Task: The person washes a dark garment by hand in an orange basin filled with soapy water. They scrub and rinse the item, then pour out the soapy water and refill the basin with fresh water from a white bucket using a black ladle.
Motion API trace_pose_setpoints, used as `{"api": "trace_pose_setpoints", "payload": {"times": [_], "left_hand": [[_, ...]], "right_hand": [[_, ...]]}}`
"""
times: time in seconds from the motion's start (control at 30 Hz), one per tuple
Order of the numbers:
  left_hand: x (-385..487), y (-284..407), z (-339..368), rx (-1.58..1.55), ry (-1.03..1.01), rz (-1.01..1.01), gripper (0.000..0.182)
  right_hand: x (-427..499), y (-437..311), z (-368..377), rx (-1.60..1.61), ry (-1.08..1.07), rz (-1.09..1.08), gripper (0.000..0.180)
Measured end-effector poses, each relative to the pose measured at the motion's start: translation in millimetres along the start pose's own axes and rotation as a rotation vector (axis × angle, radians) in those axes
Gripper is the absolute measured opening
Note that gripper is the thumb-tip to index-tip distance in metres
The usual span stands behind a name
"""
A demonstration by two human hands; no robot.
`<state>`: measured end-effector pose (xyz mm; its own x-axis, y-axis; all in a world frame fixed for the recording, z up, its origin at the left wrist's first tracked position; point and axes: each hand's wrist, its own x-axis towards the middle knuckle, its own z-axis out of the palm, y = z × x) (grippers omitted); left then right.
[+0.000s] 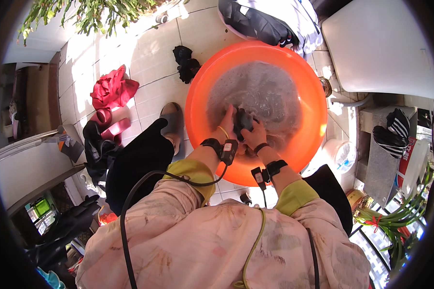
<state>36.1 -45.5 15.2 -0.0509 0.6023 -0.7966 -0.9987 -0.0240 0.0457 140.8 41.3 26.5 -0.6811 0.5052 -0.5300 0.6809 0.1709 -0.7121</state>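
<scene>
A large orange plastic basin (313, 108) stands on the tiled floor in front of me, holding murky, sudsy water (264, 86). Both hands are over the water near the basin's middle, with a dark, wet piece of cloth (243, 123) between them. My left hand (230, 124) is on the cloth's left side, its fingers pointing up and away from me. My right hand (256, 135) grips the cloth from the right with curled fingers. Below the hands, part of something wet shows at the water; I cannot tell what it is.
Black bundled cloth (186, 64) lies left of the basin, and red cloth (114, 88) farther left. Beyond the basin's far rim is a container heaped with black and white clothing (264, 21). A whitish bucket (338, 153) stands at right, near a grey block with striped cloth (392, 133).
</scene>
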Motion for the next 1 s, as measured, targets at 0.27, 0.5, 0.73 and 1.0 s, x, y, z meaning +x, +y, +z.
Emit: {"api": "trace_pose_setpoints", "payload": {"times": [0.27,0.5,0.73,1.0], "left_hand": [[49,-20,-12,1.481,0.213,0.501,0.025],[22,-32,41,1.311,0.424,0.616,0.025],[3,-37,28,1.333,0.26,0.499,0.037],[1,7,-24,0.198,0.253,-0.1,0.074]], "right_hand": [[-6,-61,-12,-0.073,0.457,0.018,0.054],[25,-27,-37,0.117,0.315,0.148,0.046],[69,33,-74,-0.097,-0.135,0.213,0.06],[103,-5,-26,-0.576,-0.119,0.017,0.062]]}}
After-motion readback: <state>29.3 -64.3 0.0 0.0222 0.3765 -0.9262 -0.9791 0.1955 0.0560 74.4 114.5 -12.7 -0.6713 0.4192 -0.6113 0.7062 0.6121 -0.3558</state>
